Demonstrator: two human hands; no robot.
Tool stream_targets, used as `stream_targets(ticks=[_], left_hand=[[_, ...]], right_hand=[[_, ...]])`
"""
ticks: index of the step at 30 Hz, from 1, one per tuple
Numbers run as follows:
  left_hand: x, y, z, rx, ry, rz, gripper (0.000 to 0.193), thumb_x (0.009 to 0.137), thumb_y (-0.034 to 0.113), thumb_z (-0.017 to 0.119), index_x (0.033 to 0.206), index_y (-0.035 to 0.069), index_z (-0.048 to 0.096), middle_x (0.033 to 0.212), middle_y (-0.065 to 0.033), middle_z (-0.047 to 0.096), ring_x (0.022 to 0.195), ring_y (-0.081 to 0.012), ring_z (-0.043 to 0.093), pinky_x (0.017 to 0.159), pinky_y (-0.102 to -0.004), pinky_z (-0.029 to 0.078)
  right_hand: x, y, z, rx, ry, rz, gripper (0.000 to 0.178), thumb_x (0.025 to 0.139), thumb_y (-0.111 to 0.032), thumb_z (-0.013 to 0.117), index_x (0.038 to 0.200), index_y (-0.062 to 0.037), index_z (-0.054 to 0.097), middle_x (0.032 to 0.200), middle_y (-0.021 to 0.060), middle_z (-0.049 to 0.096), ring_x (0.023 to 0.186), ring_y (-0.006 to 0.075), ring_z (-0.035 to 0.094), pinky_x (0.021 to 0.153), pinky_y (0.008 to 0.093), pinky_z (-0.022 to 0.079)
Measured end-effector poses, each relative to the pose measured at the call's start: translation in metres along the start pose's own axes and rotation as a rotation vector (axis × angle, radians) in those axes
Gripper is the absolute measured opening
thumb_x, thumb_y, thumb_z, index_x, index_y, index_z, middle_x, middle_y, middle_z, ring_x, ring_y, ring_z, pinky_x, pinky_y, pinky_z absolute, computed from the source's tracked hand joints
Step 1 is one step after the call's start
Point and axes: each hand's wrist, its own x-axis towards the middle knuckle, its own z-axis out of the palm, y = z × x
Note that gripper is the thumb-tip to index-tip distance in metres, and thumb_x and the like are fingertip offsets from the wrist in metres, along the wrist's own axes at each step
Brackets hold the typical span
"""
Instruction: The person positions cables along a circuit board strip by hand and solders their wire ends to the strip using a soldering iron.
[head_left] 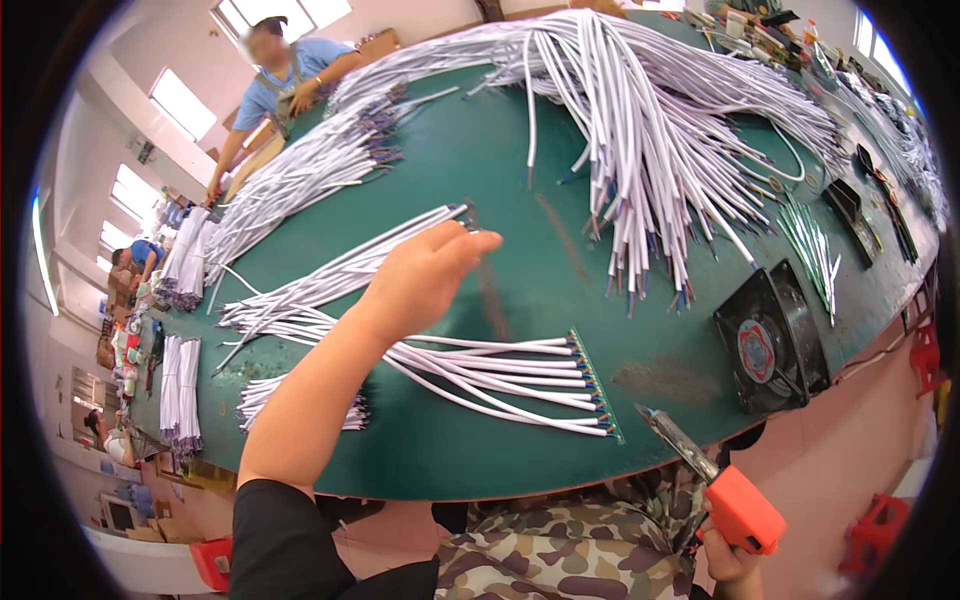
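My left hand [430, 275] reaches over the middle of the table with its fingers curled. It is beside the dark-tipped ends of a bundle of white cables [350, 262]; whatever its fingers hold, if anything, is hidden. My right hand [728, 560], at the table's front edge, grips the orange-red handle of a soldering gun [742, 508], its metal tip pointing up and left. Left of that tip lies a narrow green circuit board strip [598, 390]. Several white cables [510, 385] fan out from it, their coloured wire ends at the strip, passing beneath my left forearm.
A big heap of white cables [640, 130] covers the table's far side. A black fan [770, 340] stands at the right edge, near thin green strips [808, 245] and a black tray [853, 215]. Cable bundles [180, 390] lie at left. A co-worker in blue [290, 80] stands across the table.
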Motion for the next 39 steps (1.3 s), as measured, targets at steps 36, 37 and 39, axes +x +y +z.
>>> stream_targets(ticks=[36, 37, 39], left_hand=[[-0.057, 0.144, 0.069, -0.202, -0.125, 0.266, 0.031, 0.076, 0.01, 0.068, 0.106, 0.004, 0.069, 0.097, -0.0064, 0.059, 0.09, -0.025, 0.059, 0.076, -0.0375, 0.047], [-0.058, 0.143, 0.069, -0.197, -0.124, 0.272, 0.032, 0.076, 0.01, 0.068, 0.106, 0.003, 0.069, 0.098, -0.0065, 0.058, 0.089, -0.0248, 0.058, 0.076, -0.0375, 0.047], [-0.058, 0.144, 0.07, -0.192, -0.126, 0.281, 0.032, 0.075, 0.01, 0.067, 0.107, 0.003, 0.069, 0.098, -0.0065, 0.058, 0.089, -0.0247, 0.058, 0.076, -0.0376, 0.047]], right_hand=[[-0.027, 0.013, -0.01, -0.307, -0.102, -0.206, 0.044, 0.07, -0.016, 0.074, 0.111, 0.0003, 0.068, 0.109, 0.0138, 0.067, 0.084, 0.0303, 0.069, 0.064, 0.0397, 0.057], [-0.027, 0.014, -0.01, -0.345, -0.123, -0.199, 0.046, 0.069, -0.015, 0.075, 0.112, -0.0001, 0.068, 0.111, 0.0137, 0.066, 0.084, 0.0301, 0.069, 0.064, 0.0395, 0.057], [-0.026, 0.016, -0.005, -0.301, -0.104, -0.207, 0.046, 0.068, -0.014, 0.077, 0.112, -0.0007, 0.068, 0.111, 0.0134, 0.066, 0.083, 0.03, 0.069, 0.064, 0.0392, 0.058]])
